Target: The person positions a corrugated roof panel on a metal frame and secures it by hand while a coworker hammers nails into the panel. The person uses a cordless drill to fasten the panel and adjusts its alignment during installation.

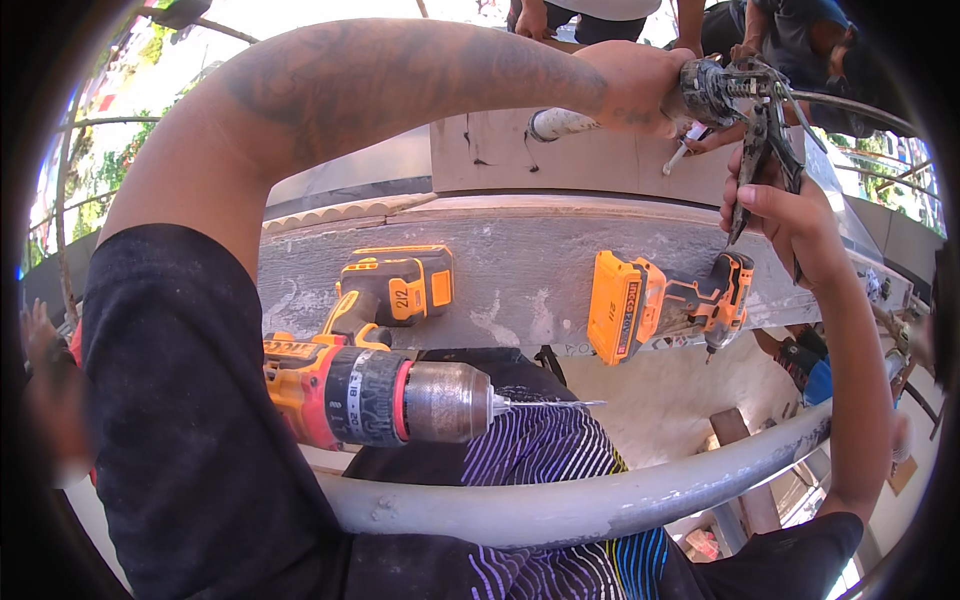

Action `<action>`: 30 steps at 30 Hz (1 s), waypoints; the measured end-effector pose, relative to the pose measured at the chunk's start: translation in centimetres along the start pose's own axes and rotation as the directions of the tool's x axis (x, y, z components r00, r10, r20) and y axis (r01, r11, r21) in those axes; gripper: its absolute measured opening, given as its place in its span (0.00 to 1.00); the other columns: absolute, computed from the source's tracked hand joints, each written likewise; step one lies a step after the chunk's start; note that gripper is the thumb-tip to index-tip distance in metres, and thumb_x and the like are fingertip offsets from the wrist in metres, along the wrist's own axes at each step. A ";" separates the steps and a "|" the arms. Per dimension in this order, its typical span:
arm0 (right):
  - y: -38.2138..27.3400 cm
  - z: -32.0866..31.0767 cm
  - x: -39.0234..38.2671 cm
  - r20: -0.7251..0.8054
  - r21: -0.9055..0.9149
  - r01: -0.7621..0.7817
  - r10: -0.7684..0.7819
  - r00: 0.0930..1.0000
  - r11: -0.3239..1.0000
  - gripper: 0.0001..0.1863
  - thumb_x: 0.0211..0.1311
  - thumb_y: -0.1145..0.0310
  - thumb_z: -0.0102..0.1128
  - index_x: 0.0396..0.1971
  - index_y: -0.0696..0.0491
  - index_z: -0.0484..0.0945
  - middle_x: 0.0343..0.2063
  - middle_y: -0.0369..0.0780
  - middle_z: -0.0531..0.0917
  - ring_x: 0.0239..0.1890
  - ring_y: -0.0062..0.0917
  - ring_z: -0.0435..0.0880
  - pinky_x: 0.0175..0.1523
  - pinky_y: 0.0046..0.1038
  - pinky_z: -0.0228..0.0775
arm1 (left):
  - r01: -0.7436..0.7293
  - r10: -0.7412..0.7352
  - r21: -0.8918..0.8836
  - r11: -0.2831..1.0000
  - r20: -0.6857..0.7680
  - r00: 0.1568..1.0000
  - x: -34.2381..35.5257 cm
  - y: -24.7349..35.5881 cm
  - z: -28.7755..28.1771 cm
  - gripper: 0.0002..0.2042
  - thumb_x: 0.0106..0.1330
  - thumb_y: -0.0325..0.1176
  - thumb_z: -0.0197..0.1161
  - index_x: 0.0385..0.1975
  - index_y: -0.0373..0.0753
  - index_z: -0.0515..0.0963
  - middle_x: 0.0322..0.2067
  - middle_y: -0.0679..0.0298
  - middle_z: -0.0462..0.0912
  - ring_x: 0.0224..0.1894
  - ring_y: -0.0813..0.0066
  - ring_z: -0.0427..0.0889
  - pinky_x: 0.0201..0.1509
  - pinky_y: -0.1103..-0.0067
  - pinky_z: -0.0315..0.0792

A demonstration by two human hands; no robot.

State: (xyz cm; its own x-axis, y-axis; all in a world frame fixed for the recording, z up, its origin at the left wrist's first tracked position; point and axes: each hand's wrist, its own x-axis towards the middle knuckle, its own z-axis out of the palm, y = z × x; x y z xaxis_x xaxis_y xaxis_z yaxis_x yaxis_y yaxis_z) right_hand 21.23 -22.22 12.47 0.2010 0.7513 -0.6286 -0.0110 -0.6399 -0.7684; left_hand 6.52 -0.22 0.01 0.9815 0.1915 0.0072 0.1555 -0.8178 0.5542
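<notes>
A caulking gun (742,88), black and crusted with grime, is held up at the far right. My left hand (640,88) reaches across from the left and is closed around the front of its barrel, hiding most of it. My right hand (785,205) grips the handle and trigger (757,165), which hang downward. The gun's thin metal rod (850,102) runs out to the right. A pale tube end (562,123) shows below my left wrist; I cannot tell whether it belongs to the gun.
On a dusty grey plank (500,290) lies a small orange-and-black drill (665,300). A larger yellow-and-red drill (400,395), fitted with a long bit, is close at left. A white pipe (560,505) curves across my front. Co-workers (600,20) are beyond the plank.
</notes>
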 end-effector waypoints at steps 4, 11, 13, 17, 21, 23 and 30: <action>-0.2 -0.2 0.1 -0.047 -0.035 0.008 -0.009 0.999 0.999 0.25 0.69 0.61 0.75 0.60 0.55 0.77 0.42 0.40 0.84 0.44 0.28 0.86 0.52 0.37 0.83 | -0.016 0.016 0.042 0.999 0.010 1.000 0.6 -0.5 0.2 0.35 0.72 0.48 0.78 0.75 0.45 0.72 0.58 0.56 0.91 0.62 0.57 0.92 0.70 0.65 0.85; 1.2 0.0 -0.1 -0.158 -0.080 -0.028 0.016 0.987 0.996 0.21 0.70 0.56 0.78 0.51 0.54 0.80 0.32 0.36 0.82 0.32 0.22 0.85 0.37 0.30 0.81 | -0.047 0.047 0.007 0.999 0.005 0.999 1.6 -0.5 1.1 0.34 0.71 0.45 0.79 0.74 0.47 0.73 0.57 0.58 0.91 0.61 0.58 0.93 0.68 0.65 0.86; 1.4 0.1 -0.2 -0.187 -0.122 -0.062 0.039 0.982 0.991 0.22 0.70 0.55 0.79 0.49 0.55 0.81 0.30 0.35 0.82 0.30 0.20 0.84 0.33 0.28 0.80 | -0.029 0.028 0.014 0.999 0.016 0.999 1.6 -0.3 1.4 0.34 0.71 0.45 0.79 0.74 0.47 0.73 0.57 0.58 0.91 0.61 0.57 0.92 0.68 0.65 0.86; 0.7 -0.2 0.4 -0.195 -0.236 -0.103 0.057 0.979 0.966 0.23 0.71 0.52 0.78 0.48 0.54 0.80 0.27 0.34 0.80 0.26 0.18 0.82 0.31 0.27 0.78 | -0.034 0.034 0.012 0.999 -0.056 0.998 2.1 -1.3 2.4 0.34 0.70 0.45 0.79 0.74 0.47 0.73 0.57 0.58 0.91 0.61 0.58 0.92 0.68 0.64 0.86; -0.3 -1.1 0.3 -0.136 -0.157 0.056 -0.077 0.988 0.986 0.23 0.72 0.52 0.76 0.51 0.55 0.80 0.29 0.34 0.81 0.27 0.20 0.82 0.33 0.28 0.78 | -0.013 0.017 -0.092 0.996 0.046 0.999 1.8 -0.3 -1.6 0.36 0.67 0.39 0.76 0.76 0.47 0.72 0.66 0.49 0.85 0.73 0.59 0.81 0.74 0.64 0.78; -0.9 -0.7 0.3 -0.069 -0.023 0.059 -0.061 0.996 0.998 0.27 0.73 0.56 0.72 0.62 0.57 0.78 0.42 0.40 0.86 0.45 0.28 0.89 0.54 0.35 0.83 | -0.191 0.189 -0.024 0.981 -0.055 0.980 1.9 -1.3 -1.7 0.34 0.65 0.34 0.72 0.75 0.45 0.73 0.65 0.45 0.85 0.73 0.54 0.81 0.72 0.61 0.77; 1.8 -0.1 1.8 -0.035 0.011 0.113 -0.113 0.993 0.993 0.30 0.74 0.61 0.70 0.70 0.59 0.74 0.52 0.44 0.86 0.58 0.34 0.88 0.70 0.43 0.80 | -0.186 0.176 -0.068 0.980 -0.127 0.976 2.9 -2.1 0.0 0.27 0.68 0.28 0.65 0.68 0.35 0.75 0.52 0.45 0.91 0.56 0.44 0.92 0.61 0.56 0.85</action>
State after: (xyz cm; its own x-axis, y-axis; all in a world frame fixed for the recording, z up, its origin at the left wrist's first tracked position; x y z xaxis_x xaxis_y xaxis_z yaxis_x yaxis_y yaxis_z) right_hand 21.71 -22.07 10.00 0.2349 0.8127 -0.5332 0.0009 -0.5487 -0.8360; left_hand 8.99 2.06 -1.16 0.9713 0.1118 0.2101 -0.0374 -0.8001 0.5987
